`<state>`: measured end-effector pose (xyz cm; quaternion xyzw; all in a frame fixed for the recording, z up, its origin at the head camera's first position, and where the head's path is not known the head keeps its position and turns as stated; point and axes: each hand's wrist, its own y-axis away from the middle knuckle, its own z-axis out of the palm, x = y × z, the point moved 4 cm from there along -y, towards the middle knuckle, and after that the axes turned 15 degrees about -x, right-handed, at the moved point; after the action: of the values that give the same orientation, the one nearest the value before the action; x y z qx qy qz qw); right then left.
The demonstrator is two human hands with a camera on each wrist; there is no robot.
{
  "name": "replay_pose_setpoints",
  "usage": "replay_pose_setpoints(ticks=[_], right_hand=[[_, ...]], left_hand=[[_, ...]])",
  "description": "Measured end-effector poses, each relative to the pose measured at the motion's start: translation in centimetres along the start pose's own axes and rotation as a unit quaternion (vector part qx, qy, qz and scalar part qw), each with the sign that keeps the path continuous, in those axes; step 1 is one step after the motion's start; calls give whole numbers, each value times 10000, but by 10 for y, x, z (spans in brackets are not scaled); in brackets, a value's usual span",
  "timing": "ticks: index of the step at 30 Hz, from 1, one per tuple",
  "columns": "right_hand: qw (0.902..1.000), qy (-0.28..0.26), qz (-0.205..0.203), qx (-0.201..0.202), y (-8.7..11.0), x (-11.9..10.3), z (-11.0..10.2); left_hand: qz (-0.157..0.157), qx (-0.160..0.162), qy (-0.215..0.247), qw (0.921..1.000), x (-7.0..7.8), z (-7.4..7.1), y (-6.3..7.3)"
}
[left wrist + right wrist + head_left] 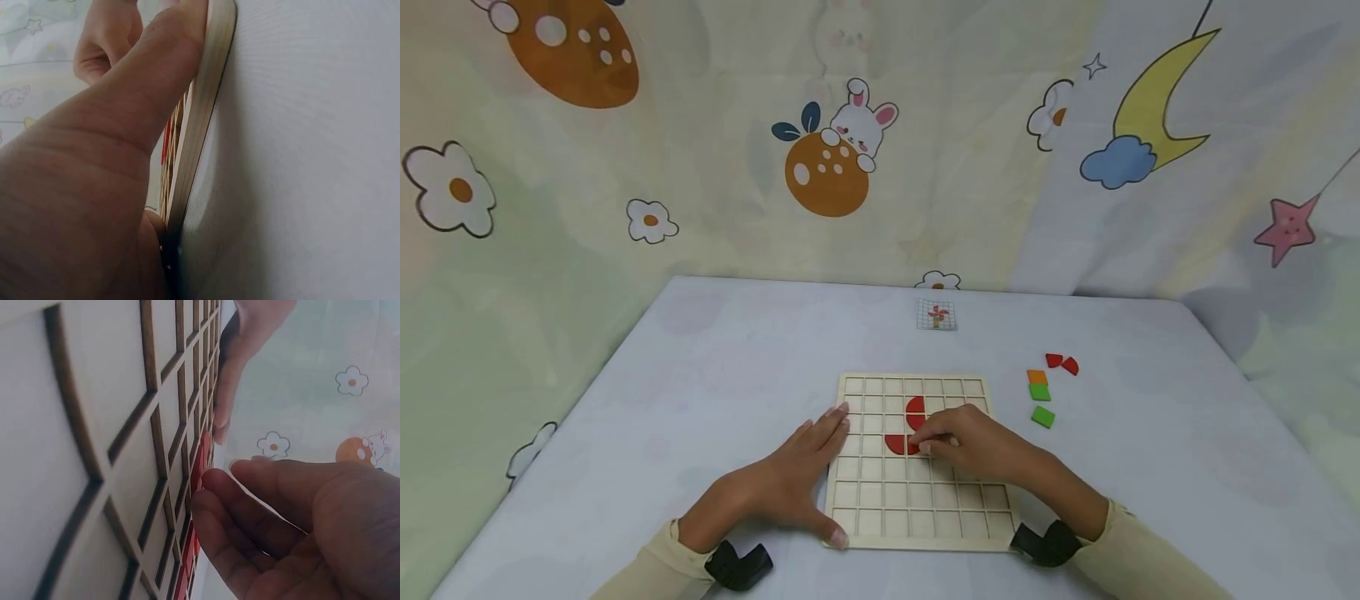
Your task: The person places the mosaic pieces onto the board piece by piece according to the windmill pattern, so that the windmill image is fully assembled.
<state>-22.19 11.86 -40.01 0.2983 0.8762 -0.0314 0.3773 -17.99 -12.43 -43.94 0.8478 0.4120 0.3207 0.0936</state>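
The wooden grid board [932, 523] lies flat on the white tabletop [737, 350]. Along its left edge rests the left hand [793, 479], fingers straight and thumb spread toward the near left corner, steadying the rim and grasping nothing. The right hand [981, 442] comes in over the right edge with bent fingers, its fingertips at a red piece [913, 448] near the board's middle; from these angles I cannot tell whether they pinch it or merely press it.

The step in hand looks like seating that piece. It would go best with its straight sides squared to the ribs and an even push from above, since a sideways shove could unsettle the red quarter [894, 445] just left of it on the board. Light pressure from the left hand should stop the board sliding.

The ribs stand proud of the cells, so a piece edge may catch on them. The board's near rows are bare, giving room to lift away toward its near edge. Beyond its far edge lies a small picture card [936, 315]; off its far right side are an orange square [1037, 377], two green pieces [1040, 392] and two loose red quarters [1054, 360], which a low forearm could brush.
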Motion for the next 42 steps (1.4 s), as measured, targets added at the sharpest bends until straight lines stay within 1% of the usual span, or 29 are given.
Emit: replay_pose_setpoints(ticks=[3, 7, 10, 14, 20, 25, 32, 35, 38, 42], right_hand=[[10000, -40, -22, 73, 3, 3, -2], [9991, -224, -101, 356, 8, 12, -7], [9980, -297, -202, 518, 8, 17, -11], [9972, -300, -150, 661, 6, 22, -18], [9944, -224, 255, 998, 6, 36, -27], [9897, -89, 472, 1346, 15, 51, -39], [9759, 313, 936, 1948, 35, 73, -63], [9702, 305, 1107, 2136, 44, 82, -73], [9658, 322, 1182, 2285, 53, 92, -81], [9598, 447, 1308, 2444, 64, 106, -90]], left_hand=[[-8, 6, -6, 10000, -1, 0, 0], [14, -11, -10, 10000, 0, 0, 1], [18, -7, 25, 10000, 1, -1, 1], [33, 7, 56, 10000, 1, -1, 2], [37, -14, 28, 10000, -2, 2, 3], [15, 1, 10, 10000, -2, 1, 2], [-71, -40, -84, 9999, -2, 0, 1], [-42, -27, -73, 10000, -2, -1, 1], [10, -4, -21, 10000, -2, -2, 1], [-1, -21, 7, 10000, -2, -1, 1]])
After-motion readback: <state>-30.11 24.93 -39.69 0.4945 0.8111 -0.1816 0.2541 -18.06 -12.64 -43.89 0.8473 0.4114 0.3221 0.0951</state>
